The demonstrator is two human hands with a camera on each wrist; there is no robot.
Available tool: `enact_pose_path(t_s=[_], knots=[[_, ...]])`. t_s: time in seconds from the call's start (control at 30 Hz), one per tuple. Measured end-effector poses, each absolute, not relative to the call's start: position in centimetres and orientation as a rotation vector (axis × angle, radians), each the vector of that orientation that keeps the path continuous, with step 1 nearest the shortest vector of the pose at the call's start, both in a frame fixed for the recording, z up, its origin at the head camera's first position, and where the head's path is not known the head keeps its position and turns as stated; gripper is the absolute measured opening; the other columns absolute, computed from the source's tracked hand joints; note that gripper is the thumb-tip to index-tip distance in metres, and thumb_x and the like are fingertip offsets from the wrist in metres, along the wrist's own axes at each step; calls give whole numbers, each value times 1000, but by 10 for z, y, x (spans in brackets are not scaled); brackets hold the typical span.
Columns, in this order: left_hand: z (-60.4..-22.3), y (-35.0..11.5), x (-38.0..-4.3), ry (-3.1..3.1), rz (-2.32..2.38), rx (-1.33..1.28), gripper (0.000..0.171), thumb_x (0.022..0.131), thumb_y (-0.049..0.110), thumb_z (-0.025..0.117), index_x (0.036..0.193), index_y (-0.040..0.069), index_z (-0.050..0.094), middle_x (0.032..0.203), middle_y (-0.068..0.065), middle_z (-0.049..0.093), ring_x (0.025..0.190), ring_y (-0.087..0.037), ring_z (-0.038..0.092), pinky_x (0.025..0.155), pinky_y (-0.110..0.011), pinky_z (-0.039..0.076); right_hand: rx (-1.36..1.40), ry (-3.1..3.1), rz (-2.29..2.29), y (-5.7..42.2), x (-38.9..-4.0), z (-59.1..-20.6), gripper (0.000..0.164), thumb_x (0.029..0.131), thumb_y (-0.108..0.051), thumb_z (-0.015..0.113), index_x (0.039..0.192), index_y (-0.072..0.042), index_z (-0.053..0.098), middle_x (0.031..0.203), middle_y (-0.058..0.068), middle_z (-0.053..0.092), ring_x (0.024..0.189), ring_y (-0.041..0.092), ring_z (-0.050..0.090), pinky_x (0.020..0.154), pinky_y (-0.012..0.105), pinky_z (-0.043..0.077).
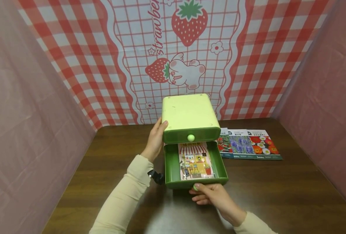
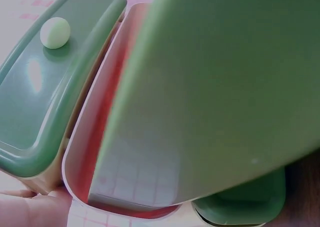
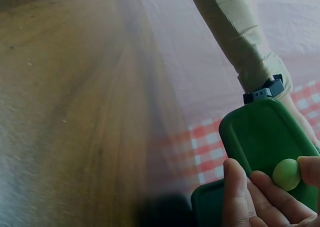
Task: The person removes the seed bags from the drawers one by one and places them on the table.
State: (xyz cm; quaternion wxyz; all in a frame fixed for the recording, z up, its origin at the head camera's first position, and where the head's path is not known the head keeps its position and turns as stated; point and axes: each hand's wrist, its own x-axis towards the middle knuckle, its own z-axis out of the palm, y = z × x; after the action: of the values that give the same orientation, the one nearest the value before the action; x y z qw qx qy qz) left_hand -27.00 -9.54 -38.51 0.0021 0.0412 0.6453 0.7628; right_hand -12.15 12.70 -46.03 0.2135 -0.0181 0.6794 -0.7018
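Observation:
A small cabinet with a pale yellow-green body and green drawers stands on the table. Its upper drawer is closed, with a round light-green knob. Below it, a green drawer is pulled out; inside lies a flat packet printed with a striped-awning shopfront. My left hand rests against the cabinet's left side, near its front corner; only part of it shows in the left wrist view. With thumb and fingers, my right hand pinches the pulled-out drawer's knob.
Several flower-picture packets lie overlapping on the brown wooden table, right of the cabinet. Behind hangs a red-and-white checked strawberry cloth. Pink cloth walls flank both sides. A black device is strapped at the left wrist.

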Motion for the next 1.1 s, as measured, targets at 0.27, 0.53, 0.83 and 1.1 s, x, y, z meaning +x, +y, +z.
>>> enact_pose_path(t_s=[0.27,0.53,0.83,1.1], knots=[[-385,-96,-270,2005,2392,138,72,100,39,50,159,14,15,163,-7,21,136,-29,45,114,-41,38,-57,1887,-1957,128,-117,-466,49,99,-30,58,119,15,62,111,24,70,82,15,74,74,31,61],[-386,-96,-268,2040,2348,125,72,100,43,49,159,19,14,165,-5,15,145,-26,33,118,-41,32,-59,1887,-1954,128,-115,-467,51,99,-30,58,120,16,60,111,24,70,83,16,74,74,31,61],[-386,-95,-269,2027,2380,128,72,100,41,49,159,15,15,164,-6,18,142,-27,37,117,-41,33,-86,1883,-1931,128,-115,-464,52,99,-32,57,112,18,62,100,23,73,78,16,73,74,35,61],[-387,-95,-270,2004,2404,117,70,100,39,50,158,18,17,164,-6,20,137,-28,44,115,-42,37,-169,1862,-1793,131,-111,-460,46,98,-34,58,89,9,69,76,9,75,61,11,69,57,25,58]])
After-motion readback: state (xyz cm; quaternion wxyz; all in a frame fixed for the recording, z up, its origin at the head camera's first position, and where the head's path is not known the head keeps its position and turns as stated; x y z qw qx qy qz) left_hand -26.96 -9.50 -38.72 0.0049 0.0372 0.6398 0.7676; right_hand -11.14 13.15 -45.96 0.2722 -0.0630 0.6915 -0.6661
